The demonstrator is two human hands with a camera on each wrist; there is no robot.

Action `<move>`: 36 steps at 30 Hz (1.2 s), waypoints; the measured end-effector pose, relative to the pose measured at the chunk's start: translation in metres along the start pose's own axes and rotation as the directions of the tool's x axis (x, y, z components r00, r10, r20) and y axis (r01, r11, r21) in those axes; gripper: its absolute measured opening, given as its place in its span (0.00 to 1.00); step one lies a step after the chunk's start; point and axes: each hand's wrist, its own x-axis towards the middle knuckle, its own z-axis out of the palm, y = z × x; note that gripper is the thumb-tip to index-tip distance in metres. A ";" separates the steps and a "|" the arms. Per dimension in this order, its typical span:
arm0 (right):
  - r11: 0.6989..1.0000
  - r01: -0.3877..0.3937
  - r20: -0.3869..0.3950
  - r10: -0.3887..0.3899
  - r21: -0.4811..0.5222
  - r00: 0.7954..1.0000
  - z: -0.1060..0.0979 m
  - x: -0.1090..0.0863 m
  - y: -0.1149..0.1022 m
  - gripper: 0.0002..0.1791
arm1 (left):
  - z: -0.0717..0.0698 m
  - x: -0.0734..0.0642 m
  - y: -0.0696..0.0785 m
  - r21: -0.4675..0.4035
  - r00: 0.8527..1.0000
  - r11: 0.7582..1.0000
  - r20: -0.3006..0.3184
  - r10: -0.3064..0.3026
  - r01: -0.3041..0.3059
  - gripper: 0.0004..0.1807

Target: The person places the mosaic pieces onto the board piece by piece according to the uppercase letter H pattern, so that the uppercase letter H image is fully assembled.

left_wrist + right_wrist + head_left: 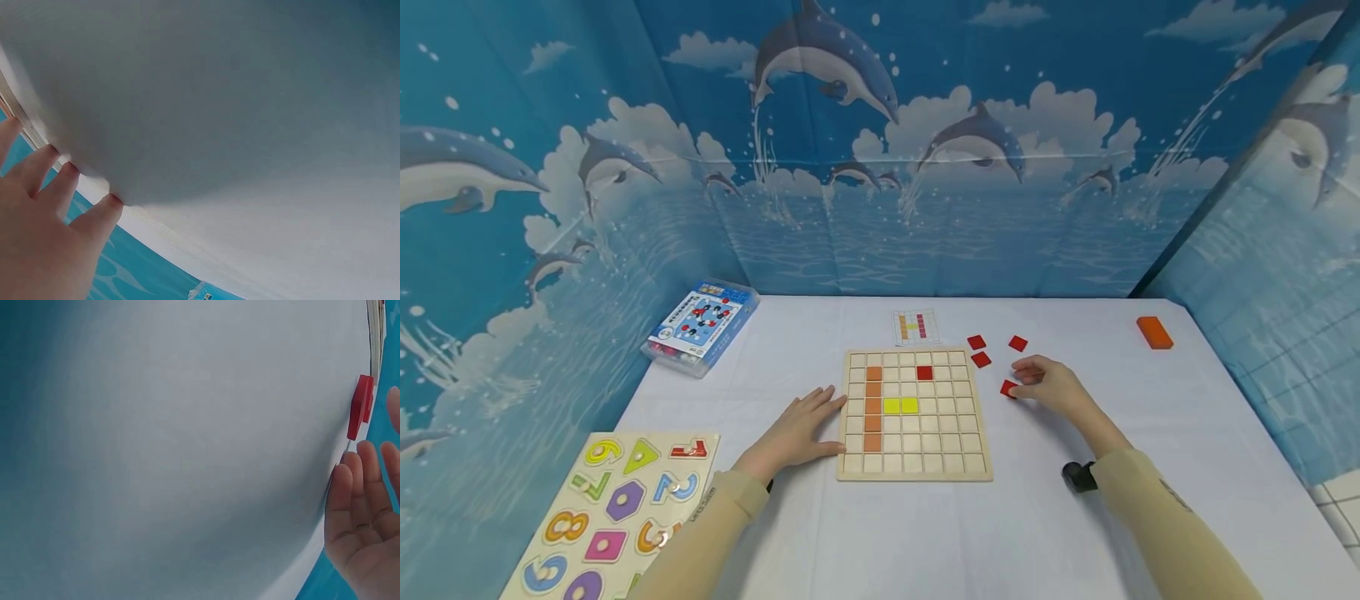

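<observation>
A wooden grid board (913,475) lies on the white table, bearing a column of several orange tiles (872,406), two yellow tiles (900,406) and one red tile (924,373). My left hand (801,429) rests at the board's left edge, fingers spread and thumb touching the edge. In the left wrist view, fingertips (114,199) of that hand meet the tabletop. My right hand (1051,385) is over a loose red tile (1007,387) right of the board, its fingers loosely bent. In the right wrist view, a red tile (359,409) lies just beyond its fingertips (342,472).
Several other loose red tiles (981,359) lie by the board's upper right corner. Behind it is a pattern card (916,327). A plastic case (702,327) stands back left, a number puzzle (647,492) front left, an orange block (1153,332) far right. A dolphin curtain (880,225) encloses the table.
</observation>
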 end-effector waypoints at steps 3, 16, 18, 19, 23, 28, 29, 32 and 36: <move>1.000 -0.005 0.020 0.005 -0.013 1.000 0.000 0.003 0.000 0.27 | 0.001 0.000 -0.001 0.002 1.000 1.000 0.002 0.001 -0.001 0.44; 0.998 -0.013 0.051 0.017 -0.066 0.999 0.002 0.009 -0.004 0.28 | -0.001 -0.001 0.000 0.015 1.000 1.000 0.007 -0.001 0.001 0.45; 0.998 -0.013 0.052 0.016 -0.064 0.999 0.002 0.010 -0.003 0.28 | -0.001 -0.001 0.000 0.015 1.000 1.000 0.001 0.003 -0.003 0.45; 0.998 -0.012 0.054 0.015 -0.062 0.998 0.002 0.009 -0.003 0.28 | 0.000 -0.001 0.000 0.017 1.000 1.000 -0.003 0.007 -0.007 0.45; 0.998 -0.006 0.057 0.010 -0.069 0.998 0.003 0.008 -0.003 0.27 | 0.001 0.000 -0.001 0.026 1.000 1.000 -0.001 0.004 -0.004 0.45; 0.996 -0.010 0.053 0.014 -0.089 0.998 0.003 0.007 -0.005 0.24 | 0.001 0.002 -0.002 0.023 1.000 1.000 -0.002 -0.004 0.004 0.45; 0.996 -0.010 0.054 0.015 -0.093 0.998 0.003 0.007 -0.006 0.24 | 0.001 0.002 -0.002 0.022 1.000 1.000 -0.004 -0.004 0.004 0.45; 0.995 -0.017 0.053 0.022 -0.099 0.998 0.004 0.006 -0.008 0.22 | 0.001 0.002 -0.002 0.021 1.000 1.000 -0.005 -0.005 0.005 0.45; 0.994 -0.010 0.064 0.017 -0.105 0.998 0.005 0.004 -0.010 0.21 | 0.001 0.002 -0.001 0.020 1.000 1.000 -0.002 -0.008 0.008 0.45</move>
